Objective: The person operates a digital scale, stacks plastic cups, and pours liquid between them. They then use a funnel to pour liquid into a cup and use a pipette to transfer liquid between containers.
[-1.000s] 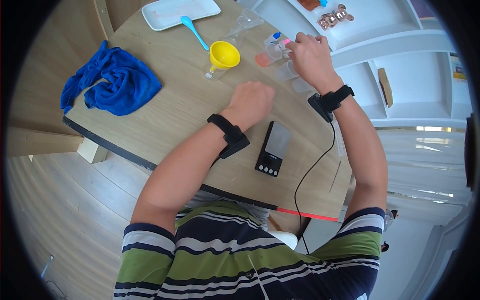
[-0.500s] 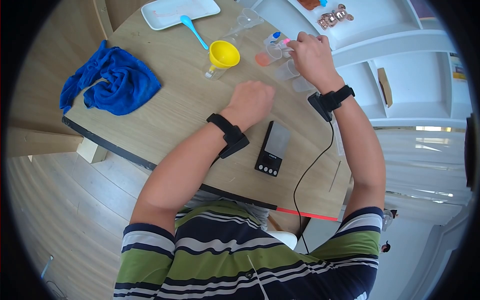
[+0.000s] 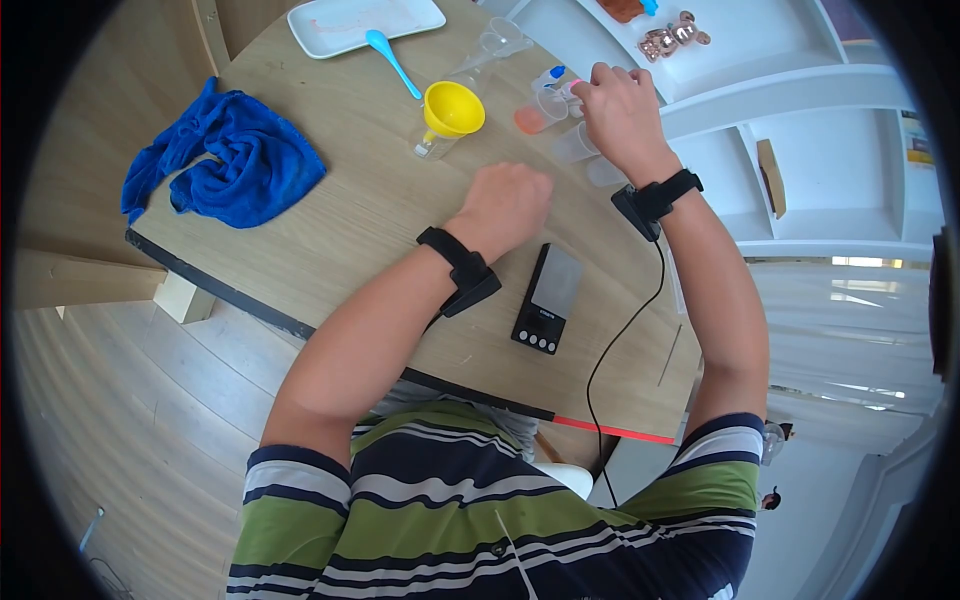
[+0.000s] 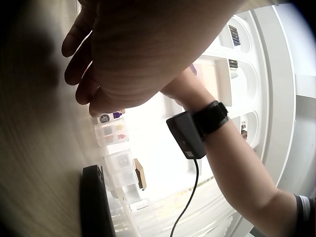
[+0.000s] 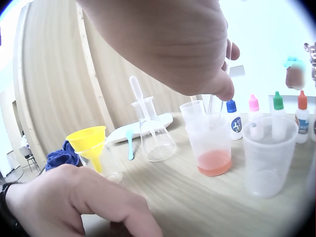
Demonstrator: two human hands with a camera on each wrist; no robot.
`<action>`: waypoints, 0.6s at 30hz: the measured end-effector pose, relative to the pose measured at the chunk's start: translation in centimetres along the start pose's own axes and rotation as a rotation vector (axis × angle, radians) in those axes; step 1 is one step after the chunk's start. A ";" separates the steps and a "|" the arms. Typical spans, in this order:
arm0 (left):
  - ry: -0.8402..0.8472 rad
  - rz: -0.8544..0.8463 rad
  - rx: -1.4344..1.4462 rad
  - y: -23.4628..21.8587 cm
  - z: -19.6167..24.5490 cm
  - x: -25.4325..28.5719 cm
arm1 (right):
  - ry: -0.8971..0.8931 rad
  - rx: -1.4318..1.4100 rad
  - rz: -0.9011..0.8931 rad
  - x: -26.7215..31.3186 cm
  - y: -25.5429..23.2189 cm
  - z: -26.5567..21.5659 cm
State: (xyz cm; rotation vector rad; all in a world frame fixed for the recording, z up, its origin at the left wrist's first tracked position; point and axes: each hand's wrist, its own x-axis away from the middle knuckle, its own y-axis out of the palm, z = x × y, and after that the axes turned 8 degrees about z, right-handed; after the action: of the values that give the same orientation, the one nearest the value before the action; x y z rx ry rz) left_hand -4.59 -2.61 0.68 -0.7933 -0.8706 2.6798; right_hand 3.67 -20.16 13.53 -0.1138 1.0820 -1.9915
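Observation:
My right hand is over a clear plastic cup of pink liquid at the table's far right. Its fingertips pinch a thin clear rod that reaches down into the cup; the rod's lower end is hard to make out. Close beside stands another clear cup. My left hand rests on the table with loosely curled fingers, holding nothing. Between that hand and my body lies a black pocket scale. Beyond it, a yellow funnel sits in a small clear container.
Dropper bottles with coloured caps, one blue-capped, stand behind the cups. A conical flask holds a plastic pipette. A white tray, a light-blue spoon and a blue cloth lie farther left. White shelves border the right.
My right hand has shifted very slightly left, still at the cup of pink liquid. The left hand stays in place on the table.

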 end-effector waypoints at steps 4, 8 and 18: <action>0.002 -0.002 0.005 0.0 0.0 0.0 | -0.046 0.080 0.040 -0.4 -0.3 -0.5; -0.008 -0.013 -0.007 0.0 0.1 0.0 | -0.063 0.136 0.036 -0.5 -0.4 -0.7; 0.001 -0.007 -0.013 0.1 -0.1 0.0 | 0.009 0.107 -0.058 -0.4 -0.4 -0.9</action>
State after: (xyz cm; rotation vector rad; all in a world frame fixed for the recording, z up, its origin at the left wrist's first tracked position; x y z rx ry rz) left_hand -4.55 -2.66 0.58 -0.7926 -0.8899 2.6705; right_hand 3.23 -19.14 13.39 -0.0806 0.9858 -2.0991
